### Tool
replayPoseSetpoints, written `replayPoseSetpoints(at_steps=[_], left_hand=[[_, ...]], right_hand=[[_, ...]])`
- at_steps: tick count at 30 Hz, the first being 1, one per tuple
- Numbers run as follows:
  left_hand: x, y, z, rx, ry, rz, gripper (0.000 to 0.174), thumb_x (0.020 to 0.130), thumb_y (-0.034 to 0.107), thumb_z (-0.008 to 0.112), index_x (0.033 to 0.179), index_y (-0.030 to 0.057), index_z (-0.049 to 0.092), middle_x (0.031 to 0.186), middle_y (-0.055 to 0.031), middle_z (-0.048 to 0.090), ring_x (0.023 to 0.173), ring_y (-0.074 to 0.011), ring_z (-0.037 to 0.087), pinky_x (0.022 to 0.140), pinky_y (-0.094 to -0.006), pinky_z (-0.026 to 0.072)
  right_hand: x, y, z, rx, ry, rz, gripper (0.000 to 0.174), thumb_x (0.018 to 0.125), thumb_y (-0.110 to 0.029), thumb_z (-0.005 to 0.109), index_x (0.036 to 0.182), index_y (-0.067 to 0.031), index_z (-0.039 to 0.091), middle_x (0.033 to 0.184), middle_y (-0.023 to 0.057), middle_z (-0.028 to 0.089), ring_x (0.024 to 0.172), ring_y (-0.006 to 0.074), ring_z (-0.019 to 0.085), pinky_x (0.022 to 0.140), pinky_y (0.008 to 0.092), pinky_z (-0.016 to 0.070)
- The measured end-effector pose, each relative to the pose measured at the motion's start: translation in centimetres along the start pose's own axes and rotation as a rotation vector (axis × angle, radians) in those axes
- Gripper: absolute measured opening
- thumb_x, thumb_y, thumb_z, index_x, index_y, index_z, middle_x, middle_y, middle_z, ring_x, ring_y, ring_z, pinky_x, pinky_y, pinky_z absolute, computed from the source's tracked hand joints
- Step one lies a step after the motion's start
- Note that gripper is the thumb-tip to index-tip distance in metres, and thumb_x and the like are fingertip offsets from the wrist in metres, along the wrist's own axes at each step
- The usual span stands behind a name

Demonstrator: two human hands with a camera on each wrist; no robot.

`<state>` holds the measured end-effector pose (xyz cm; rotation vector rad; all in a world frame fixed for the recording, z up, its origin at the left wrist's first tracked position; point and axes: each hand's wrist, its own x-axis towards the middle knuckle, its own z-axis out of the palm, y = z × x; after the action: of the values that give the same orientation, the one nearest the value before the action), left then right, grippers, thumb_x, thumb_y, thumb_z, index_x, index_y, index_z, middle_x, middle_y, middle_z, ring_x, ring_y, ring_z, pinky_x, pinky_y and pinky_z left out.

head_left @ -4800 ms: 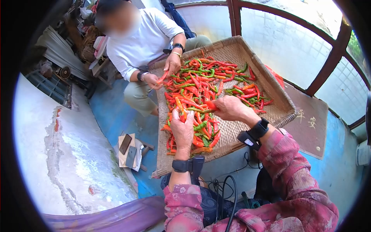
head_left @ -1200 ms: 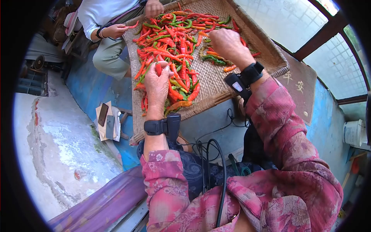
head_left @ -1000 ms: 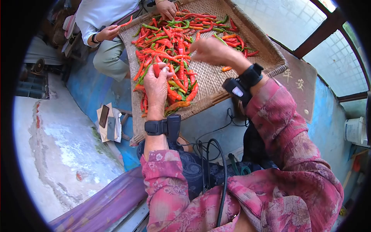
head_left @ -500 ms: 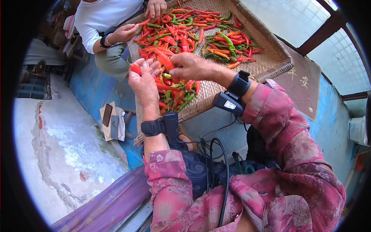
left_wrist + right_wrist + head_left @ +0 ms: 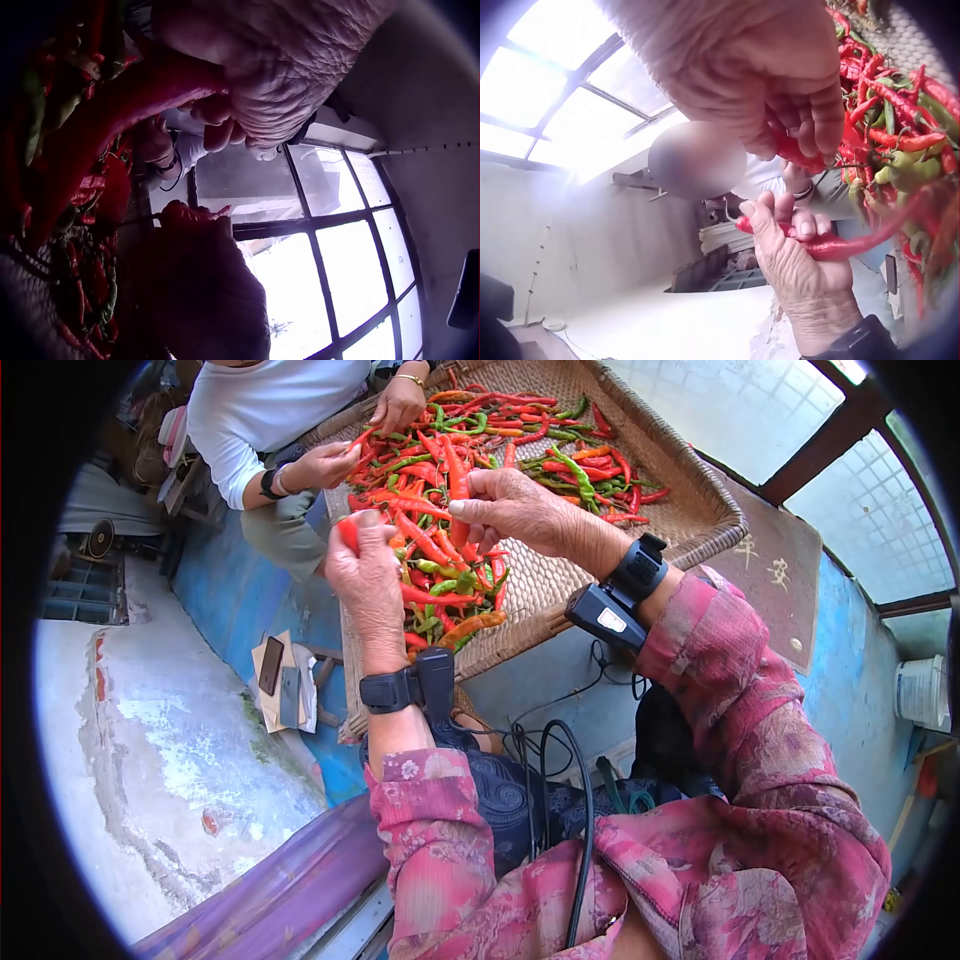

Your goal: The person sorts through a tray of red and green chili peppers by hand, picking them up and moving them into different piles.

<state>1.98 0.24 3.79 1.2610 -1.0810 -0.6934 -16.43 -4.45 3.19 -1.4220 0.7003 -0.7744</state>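
My left hand [image 5: 367, 570] is curled round a red pepper whose tip [image 5: 348, 534] shows above the fingers. In the right wrist view that left hand [image 5: 806, 281] grips a long red pepper [image 5: 844, 246] lying across its palm. To its right, my right hand [image 5: 535, 515] pinches a red pepper [image 5: 457, 475] over the heap; in the right wrist view its curled fingers partly cover the pepper [image 5: 799, 152]. The hands are apart, both above the woven tray [image 5: 545, 585]. Red and green peppers [image 5: 430, 575] lie beneath, with another group [image 5: 600, 470] on the right.
Across the tray a person in a white top [image 5: 270, 420] handles peppers with both hands. Two phones [image 5: 271, 665] lie on a small stool at the left. Black cables [image 5: 585, 840] cross my lap, and a white bucket [image 5: 922, 692] stands far right.
My left fingers, spread half a second ago, have curled in. My right hand has shifted a little right, away from the left, with its pepper more upright. The view has shifted slightly.
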Motion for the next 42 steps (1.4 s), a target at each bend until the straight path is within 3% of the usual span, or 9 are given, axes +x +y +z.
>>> replayPoseSetpoints(at_steps=[8, 17, 21, 25, 29, 31, 32, 35, 42], left_hand=[[-1.7, -0.3, 1.6, 0.437, -0.491, 0.088, 0.04, 0.077, 0.026, 0.072, 0.106, 0.0033, 0.056, 0.092, -0.0104, 0.067, 0.084, -0.0178, 0.064, 0.074, -0.0302, 0.0488], [-1.5, -1.4, 1.0, 0.649, -0.615, 0.134, 0.02, 0.082, 0.015, 0.062, 0.096, 0.0021, 0.06, 0.078, -0.0115, 0.066, 0.072, -0.022, 0.064, 0.067, -0.034, 0.0482], [-1.5, -1.2, 1.1, 0.653, -0.54, 0.139, 0.017, 0.085, 0.017, 0.058, 0.092, 0.0007, 0.06, 0.072, -0.0113, 0.064, 0.066, -0.0218, 0.063, 0.063, -0.0338, 0.0477], [-1.0, -1.8, 0.5, 0.61, -0.453, -0.007, 0.021, 0.091, 0.02, 0.052, 0.093, 0.0, 0.059, 0.07, -0.0099, 0.062, 0.058, -0.0162, 0.061, 0.056, -0.0305, 0.0475], [-1.1, -1.4, 0.6, 0.499, -0.445, -0.145, 0.027, 0.094, 0.026, 0.048, 0.104, 0.0031, 0.058, 0.073, -0.0035, 0.061, 0.054, -0.0067, 0.056, 0.049, -0.0217, 0.0457], [-1.3, -1.5, 0.8, 0.488, -0.427, -0.144, 0.026, 0.094, 0.025, 0.048, 0.105, 0.0036, 0.058, 0.074, -0.0038, 0.062, 0.052, -0.0068, 0.055, 0.048, -0.0214, 0.0459], [-1.2, -1.6, 0.8, 0.491, -0.431, -0.142, 0.026, 0.094, 0.025, 0.048, 0.105, 0.0036, 0.058, 0.074, -0.0038, 0.062, 0.052, -0.0068, 0.055, 0.048, -0.0214, 0.0459], [-0.9, -1.8, 0.8, 0.505, -0.384, -0.128, 0.025, 0.093, 0.023, 0.049, 0.098, 0.0006, 0.058, 0.073, -0.0077, 0.063, 0.053, -0.0116, 0.059, 0.049, -0.0264, 0.0473], [-0.6, -1.1, -0.2, 0.55, -0.204, 0.032, 0.026, 0.093, 0.027, 0.051, 0.097, 0.0026, 0.059, 0.07, -0.0045, 0.064, 0.046, -0.0064, 0.047, 0.043, -0.024, 0.0395]], right_hand=[[0.5, 0.0, -0.1, -0.03, 0.049, -0.072, 0.026, 0.09, -0.027, 0.056, 0.087, -0.001, 0.057, 0.071, 0.0046, 0.061, 0.064, 0.0086, 0.057, 0.059, 0.0232, 0.0503], [0.9, -0.7, -0.9, 0.318, 0.297, -0.23, 0.02, 0.088, -0.02, 0.054, 0.088, 0.0001, 0.058, 0.072, 0.0047, 0.062, 0.06, 0.0099, 0.058, 0.055, 0.0242, 0.05], [0.7, -1.1, -5.8, -1.033, 0.639, -0.404, 0.023, 0.085, -0.024, 0.055, 0.085, -0.0018, 0.057, 0.07, 0.0145, 0.062, 0.063, 0.0267, 0.062, 0.06, 0.038, 0.0507], [-1.2, -0.3, -9.4, -1.475, 0.539, 0.035, 0.02, 0.077, -0.021, 0.056, 0.084, -0.0027, 0.059, 0.075, 0.0195, 0.062, 0.076, 0.0369, 0.061, 0.067, 0.0466, 0.0487], [-0.5, 0.7, -9.2, -1.326, 0.419, -0.018, 0.029, 0.076, -0.025, 0.061, 0.096, -0.004, 0.063, 0.085, 0.0184, 0.064, 0.082, 0.0345, 0.062, 0.072, 0.0438, 0.0496], [0.3, 1.3, -6.1, -1.073, 0.161, 0.022, 0.03, 0.077, -0.025, 0.062, 0.098, -0.0039, 0.062, 0.089, 0.018, 0.064, 0.083, 0.0328, 0.062, 0.074, 0.04, 0.0496], [0.0, 2.0, -4.3, -1.017, 0.065, -0.206, 0.028, 0.078, -0.024, 0.063, 0.097, -0.004, 0.063, 0.085, 0.0175, 0.064, 0.081, 0.0314, 0.063, 0.073, 0.0392, 0.0497], [0.2, 2.6, 1.2, -1.018, -0.236, -0.057, 0.032, 0.08, -0.032, 0.061, 0.095, -0.0042, 0.062, 0.082, 0.0181, 0.064, 0.081, 0.0344, 0.062, 0.072, 0.0415, 0.0491], [0.8, 4.8, 4.6, -1.004, -0.145, -0.008, 0.027, 0.073, -0.021, 0.065, 0.091, -0.0013, 0.06, 0.081, 0.0193, 0.063, 0.079, 0.0355, 0.061, 0.07, 0.0426, 0.0484]])
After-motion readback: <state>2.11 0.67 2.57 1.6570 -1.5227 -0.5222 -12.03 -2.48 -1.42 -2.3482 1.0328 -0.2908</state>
